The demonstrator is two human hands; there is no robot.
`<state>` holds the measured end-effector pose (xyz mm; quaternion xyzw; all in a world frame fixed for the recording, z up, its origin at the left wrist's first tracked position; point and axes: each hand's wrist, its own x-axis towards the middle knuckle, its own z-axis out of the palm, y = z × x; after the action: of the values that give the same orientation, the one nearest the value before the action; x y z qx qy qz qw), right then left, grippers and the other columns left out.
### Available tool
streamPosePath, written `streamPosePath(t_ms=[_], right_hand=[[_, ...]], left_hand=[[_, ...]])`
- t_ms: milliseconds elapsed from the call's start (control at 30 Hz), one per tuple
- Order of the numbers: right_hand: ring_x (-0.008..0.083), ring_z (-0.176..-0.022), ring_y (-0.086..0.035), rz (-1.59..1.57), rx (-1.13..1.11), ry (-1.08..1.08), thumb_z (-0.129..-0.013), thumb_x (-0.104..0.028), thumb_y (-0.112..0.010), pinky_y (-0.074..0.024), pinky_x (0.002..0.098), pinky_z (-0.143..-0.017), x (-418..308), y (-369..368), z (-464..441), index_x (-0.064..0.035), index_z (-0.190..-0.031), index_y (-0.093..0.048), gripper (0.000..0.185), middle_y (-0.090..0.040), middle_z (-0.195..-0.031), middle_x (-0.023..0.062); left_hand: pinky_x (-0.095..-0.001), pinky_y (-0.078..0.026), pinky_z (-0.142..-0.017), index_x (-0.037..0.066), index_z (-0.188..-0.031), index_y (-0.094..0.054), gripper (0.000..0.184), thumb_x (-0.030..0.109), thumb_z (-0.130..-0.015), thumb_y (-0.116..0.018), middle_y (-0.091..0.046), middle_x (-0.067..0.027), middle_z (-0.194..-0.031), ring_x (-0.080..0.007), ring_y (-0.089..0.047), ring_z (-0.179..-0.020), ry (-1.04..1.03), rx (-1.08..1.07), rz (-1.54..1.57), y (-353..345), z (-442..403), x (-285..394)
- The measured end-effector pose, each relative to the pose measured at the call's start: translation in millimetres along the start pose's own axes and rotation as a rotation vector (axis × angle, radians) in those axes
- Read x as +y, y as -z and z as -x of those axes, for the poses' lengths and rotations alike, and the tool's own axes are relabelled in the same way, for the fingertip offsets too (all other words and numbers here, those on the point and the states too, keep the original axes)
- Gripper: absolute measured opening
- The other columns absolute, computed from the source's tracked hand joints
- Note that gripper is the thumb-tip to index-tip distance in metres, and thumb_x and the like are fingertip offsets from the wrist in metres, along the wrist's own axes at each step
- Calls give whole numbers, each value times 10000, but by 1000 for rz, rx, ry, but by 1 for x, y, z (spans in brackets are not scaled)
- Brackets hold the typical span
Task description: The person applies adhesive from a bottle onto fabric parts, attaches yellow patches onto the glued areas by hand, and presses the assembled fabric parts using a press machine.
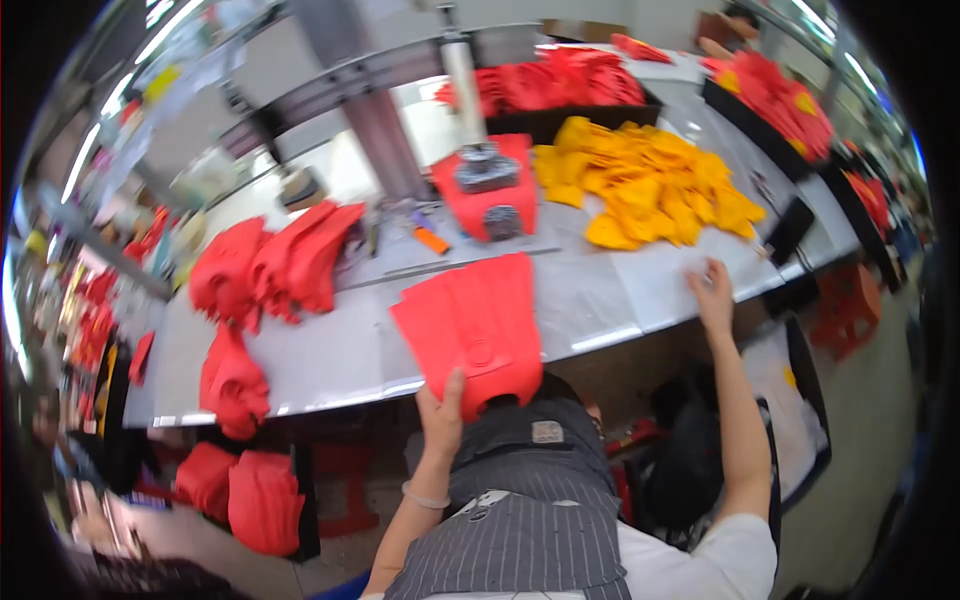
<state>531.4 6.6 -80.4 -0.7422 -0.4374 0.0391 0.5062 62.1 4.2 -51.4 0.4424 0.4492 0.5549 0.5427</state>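
Observation:
My left hand (440, 412) is closed on the lower edge of a red swim fin (480, 325), its thumb on top. The fin's ribbed blade points away from me over the table's front edge, with a round mark near the foot end. My right hand (712, 295) is held above the table's front edge, fingers loosely bent and apart, holding nothing that I can see. Just beyond it lies a heap of yellow soft pieces (650, 185). Ahead, another red piece (505, 200) sits under the metal head of a press (487, 168).
Red pieces (300, 260) are heaped at the table's left. Black bins of red pieces (575, 85) stand at the back and right. An orange-handled tool (430, 240) and a black phone-like object (790, 230) lie on the table (330, 365). A red stool (848, 310) stands at right.

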Motion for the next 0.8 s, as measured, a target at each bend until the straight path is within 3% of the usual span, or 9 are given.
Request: streamPosePath(t_ms=[100,167,200,333,433,533,567,767,800], right_hand=[[187,-952,-520,-56,-52,83,-869,-188,-679,-430,303,-884,7,-11,-9,20,-1176,-500,412,-546,-1021,83],[123,-979,-506,-196,-34,187,-935,-141,-599,-439,274,-817,-3,-21,-3,4,-1234,-453,364,-504,-1046,24],[123,-1019,-525,-472,-100,-22,-951,-175,-581,-441,286,-807,-22,-23,6,-12,-1277,-428,396,-536,-1040,28],[108,-969,-553,-638,-311,-210,-956,-357,-554,-401,255,-722,-108,-23,34,-89,-1291,-443,444,-613,-1075,36],[91,-824,-531,-968,-350,-515,-983,-374,-493,-359,227,-659,-143,-35,49,-95,-1113,-524,309,-581,-870,13],[86,-699,-442,-1169,-567,-541,-976,-406,-496,-341,236,-632,-160,-46,58,-105,-942,-522,304,-503,-777,-2],[92,-664,-394,-1204,-521,-619,-971,-409,-508,-332,243,-616,-169,-52,63,-99,-876,-489,325,-435,-735,-6],[128,-691,-414,-1452,-581,-860,-955,-428,-535,-353,268,-636,-173,-76,89,-78,-978,-533,350,-518,-793,14],[158,-785,-498,-1495,-687,-829,-960,-400,-532,-386,283,-678,-151,-79,89,-96,-1092,-555,332,-612,-930,52]], left_hand=[[-249,-473,-681,-31,-1019,-632,291,247,-938,-608,-651,-31,-894,-78,-577,-770,-27,-75,-73,-1,2,14],[-258,-486,-756,-30,-1075,-628,305,241,-936,-612,-661,-41,-952,-91,-599,-846,-11,-48,17,-6,3,19],[-262,-478,-823,-28,-1125,-607,320,232,-939,-605,-654,-50,-1027,-98,-594,-928,28,-74,75,-5,3,23],[-282,-443,-934,-45,-1295,-481,471,256,-949,-589,-589,-71,-1200,-126,-554,-1081,209,-229,236,2,4,32],[-301,-427,-972,-23,-1314,-467,490,267,-942,-601,-571,-78,-1237,-143,-536,-1131,225,-270,409,3,4,30],[-298,-408,-997,-31,-1344,-435,536,222,-917,-639,-534,-80,-1293,-142,-500,-1175,242,-279,451,5,1,27],[-299,-408,-998,-29,-1344,-435,555,216,-900,-661,-535,-80,-1292,-143,-501,-1176,217,-288,386,5,0,26],[-306,-415,-990,-24,-1319,-463,612,175,-816,-749,-555,-70,-1252,-134,-504,-1156,150,-300,253,7,1,28],[-308,-419,-984,-23,-1307,-474,600,166,-810,-752,-564,-67,-1233,-130,-507,-1144,136,-307,230,7,1,29]])
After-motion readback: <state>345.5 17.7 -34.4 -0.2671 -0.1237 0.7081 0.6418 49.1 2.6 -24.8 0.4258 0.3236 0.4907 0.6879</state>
